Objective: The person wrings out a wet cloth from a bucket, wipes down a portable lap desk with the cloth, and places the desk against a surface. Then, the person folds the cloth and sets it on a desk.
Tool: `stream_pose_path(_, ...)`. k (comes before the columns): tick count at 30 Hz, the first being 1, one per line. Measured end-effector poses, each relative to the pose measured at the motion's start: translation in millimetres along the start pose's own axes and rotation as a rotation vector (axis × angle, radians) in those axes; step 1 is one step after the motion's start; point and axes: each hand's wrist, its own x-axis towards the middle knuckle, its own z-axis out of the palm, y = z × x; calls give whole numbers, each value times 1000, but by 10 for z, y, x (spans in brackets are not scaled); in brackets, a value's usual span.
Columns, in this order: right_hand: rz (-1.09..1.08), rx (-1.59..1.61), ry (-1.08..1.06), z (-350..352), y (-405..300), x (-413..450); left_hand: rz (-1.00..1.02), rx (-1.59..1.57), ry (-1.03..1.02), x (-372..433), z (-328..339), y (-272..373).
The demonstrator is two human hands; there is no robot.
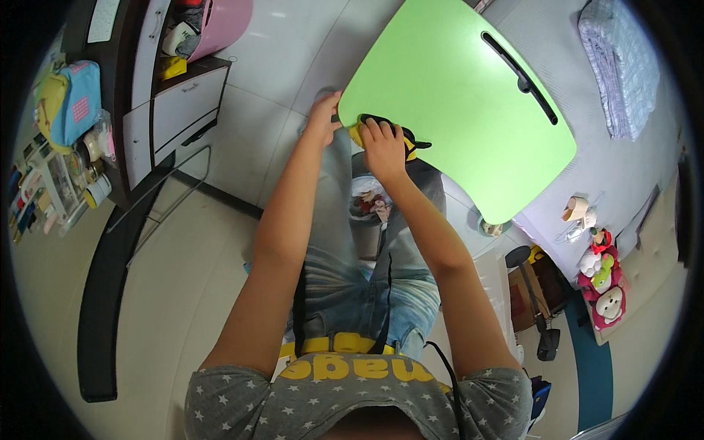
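Observation:
A light-green lap-desk top (440, 104) with a curved cut-out on its near edge lies ahead of me. My left hand (323, 118) grips its near left corner, the thumb and fingers at the edge; the underside there is hidden. Beside it, my right hand (383, 147) is on a yellow-and-black soft item (410, 144) at the tabletop's near edge. The fingers curl over its top and cover much of it, so its exact kind cannot be told. A black slot holder (520, 77) runs along the desk's far right side.
Below my hands stands a bin (367, 234) with waste in it. A drawer cabinet (184, 96) and pink basket (225, 27) are at the left. The bed (555, 44) on the right holds a folded blanket (621, 71) and plush toys (602, 275). A cup (491, 228) stands under the desk's corner.

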Motion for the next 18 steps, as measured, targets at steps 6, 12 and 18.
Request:
stream_pose_path(6,40,18,114,43,-63,391,37,-49,-21,3,25,-16)
stream_pose_path(12,-40,37,9,89,-153,176,24,-60,-89,49,-24,-3)
stream_pose_path(18,355,6,19,-81,664,-511,9,72,-11,-63,64,53)
